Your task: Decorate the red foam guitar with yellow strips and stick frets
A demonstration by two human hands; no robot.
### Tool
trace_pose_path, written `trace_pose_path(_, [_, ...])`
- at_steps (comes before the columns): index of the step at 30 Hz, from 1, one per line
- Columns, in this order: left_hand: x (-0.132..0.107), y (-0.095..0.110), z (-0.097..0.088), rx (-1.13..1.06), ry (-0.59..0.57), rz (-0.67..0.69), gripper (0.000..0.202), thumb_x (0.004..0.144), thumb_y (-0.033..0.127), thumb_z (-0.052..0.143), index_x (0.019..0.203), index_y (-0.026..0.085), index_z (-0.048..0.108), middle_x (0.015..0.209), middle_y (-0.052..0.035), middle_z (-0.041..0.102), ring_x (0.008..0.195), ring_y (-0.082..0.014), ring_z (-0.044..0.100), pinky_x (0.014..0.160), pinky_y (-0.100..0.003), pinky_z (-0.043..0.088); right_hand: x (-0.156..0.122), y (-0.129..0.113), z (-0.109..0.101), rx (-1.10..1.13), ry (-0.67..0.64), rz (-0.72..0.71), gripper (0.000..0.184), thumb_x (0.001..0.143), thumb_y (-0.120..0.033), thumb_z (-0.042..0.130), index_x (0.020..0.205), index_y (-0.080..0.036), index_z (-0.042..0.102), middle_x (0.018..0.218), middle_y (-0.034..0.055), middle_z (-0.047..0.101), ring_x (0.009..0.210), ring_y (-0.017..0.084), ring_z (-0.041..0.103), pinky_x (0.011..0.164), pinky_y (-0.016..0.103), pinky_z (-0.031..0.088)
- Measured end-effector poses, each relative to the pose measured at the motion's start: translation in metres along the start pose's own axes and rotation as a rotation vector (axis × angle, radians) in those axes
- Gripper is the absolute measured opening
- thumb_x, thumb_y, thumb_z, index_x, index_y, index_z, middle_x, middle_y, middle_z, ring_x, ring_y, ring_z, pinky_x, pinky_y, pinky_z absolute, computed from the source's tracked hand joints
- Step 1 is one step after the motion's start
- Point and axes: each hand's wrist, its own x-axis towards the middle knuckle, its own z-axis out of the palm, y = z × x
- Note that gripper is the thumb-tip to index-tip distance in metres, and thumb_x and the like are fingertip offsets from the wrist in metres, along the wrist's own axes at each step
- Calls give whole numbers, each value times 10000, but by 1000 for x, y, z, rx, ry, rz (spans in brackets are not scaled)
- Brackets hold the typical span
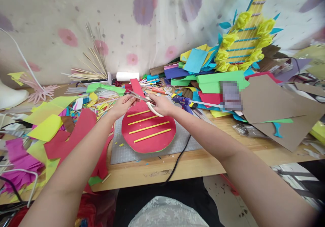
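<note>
1. Between 10 and 11 o'clock of the red disc, the left hand (125, 104) pinches its fingers together; what they hold is unclear.
2. On the desk (137, 178), the red disc (154, 146) carries four yellow strips (152, 135). The red neck (137, 86), toward 11 o'clock, shows none, so the work looks partly done.
3. At 1 o'clock, the right hand (162, 105) grips scissors (155, 110), their blades pointing to 10 o'clock.

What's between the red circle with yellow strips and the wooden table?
The grey mat lies between the red circle and the wooden table, as the head view shows.
</note>
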Motion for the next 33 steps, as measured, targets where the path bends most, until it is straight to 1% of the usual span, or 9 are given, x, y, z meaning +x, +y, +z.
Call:
trace_pose_path(6, [1,11,1,-6,8,-10,382,760,503,529,772,131,614,626,12,485,583,-77,413,559,-203,347,6,2,8,78,55,131,299,846,-407,406,925,-173,573,850,55,656,730,169,577,629,244,353])
trace_pose_path(11, [9,19,-5,-83,34,-116,265,743,347,586,897,140,646,675,0,545,560,-68,432,519,-193,339,31,22,-1,117,-10,558,386,806,-415,490,1060,-129,541,1011,131,642,831,218,606,650,265,416])
trace_pose_path(13, [14,25,-8,-151,37,-172,230,708,268,618,894,137,656,671,3,549,549,-61,447,522,-190,355,42,33,-4,116,-99,607,415,775,-413,537,1067,-118,545,1017,150,640,827,234,614,630,268,434])
trace_pose_path(16, [25,36,-7,-152,12,-260,221,672,212,650,879,139,673,643,6,561,548,-66,492,566,-208,406,53,44,-3,32,-192,565,354,763,-355,565,1039,-135,581,1004,142,650,838,237,624,648,263,454])
trace_pose_path(19, [38,45,-3,0,-41,-377,232,606,209,714,825,138,696,595,0,584,537,-87,526,561,-226,424,57,51,6,-148,-161,517,276,787,-269,540,1019,-134,609,1020,162,646,925,250,614,747,270,452])
trace_pose_path(22, [51,47,6,200,-117,-437,206,533,200,752,726,141,713,569,-2,608,520,-89,522,536,-217,417,56,53,17,-210,-143,506,266,792,-172,510,1028,-102,610,1027,192,638,979,261,596,816,292,435])
trace_pose_path(28, [76,30,23,497,-261,-407,213,550,155,708,761,153,732,647,-18,677,576,-112,555,530,-198,435,51,50,23,-198,-77,429,391,797,-84,445,1181,-43,506,1187,212,549,1072,244,534,884,314,403])
trace_pose_path(31, [85,18,28,643,-372,-386,264,573,160,685,832,169,734,720,-19,700,618,-123,585,560,-193,451,35,47,17,-115,42,326,337,800,-121,455,1123,-81,544,1147,176,572,1052,239,529,880,332,400])
trace_pose_path(33, [89,13,32,733,-429,-358,288,579,172,677,861,191,733,757,-8,708,647,-128,598,583,-188,455,12,46,15,-51,128,265,264,803,-148,455,1031,-118,585,1069,137,608,1009,223,541,863,322,403])
